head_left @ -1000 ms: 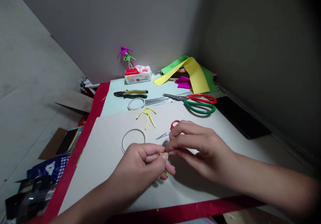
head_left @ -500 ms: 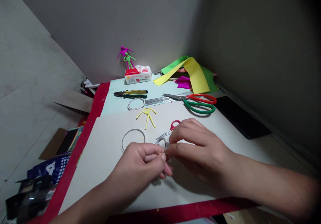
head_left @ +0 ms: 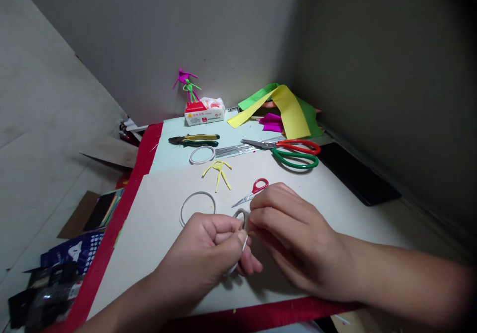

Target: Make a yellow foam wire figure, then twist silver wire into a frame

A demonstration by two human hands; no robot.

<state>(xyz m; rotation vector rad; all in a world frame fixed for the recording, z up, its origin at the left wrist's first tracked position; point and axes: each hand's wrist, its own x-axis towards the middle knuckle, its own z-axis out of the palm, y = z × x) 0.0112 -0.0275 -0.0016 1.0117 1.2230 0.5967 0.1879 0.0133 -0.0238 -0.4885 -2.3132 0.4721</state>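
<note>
My left hand (head_left: 218, 246) is closed around a pale, narrow ring (head_left: 242, 213) that looks like a thin roll of tape; its upper loop shows above the thumb and its lower edge below the fingers. Fingertips of my right hand (head_left: 294, 233) are pinched together at the ring's right side, and what they hold is hidden. Just beyond the hands lie small red-handled scissors (head_left: 257, 189). A larger thin ring (head_left: 182, 206) rests flat by my left hand. Farther back is a yellow stick figure (head_left: 219, 168) with bare, headless shoulders.
Across the back of the table lie pliers (head_left: 194, 139), a white ring (head_left: 202, 155), thin wires (head_left: 234, 150) and large red-and-green-handled scissors (head_left: 294, 156). Behind them are a small box (head_left: 204, 114) bearing purple and green figures (head_left: 189, 87), and coloured strips (head_left: 290, 107). A black phone-like slab (head_left: 357, 176) lies right.
My right hand has shifted slightly down, its fingers drawn closer together. The ring in my left hand has turned, so more of its edge shows.
</note>
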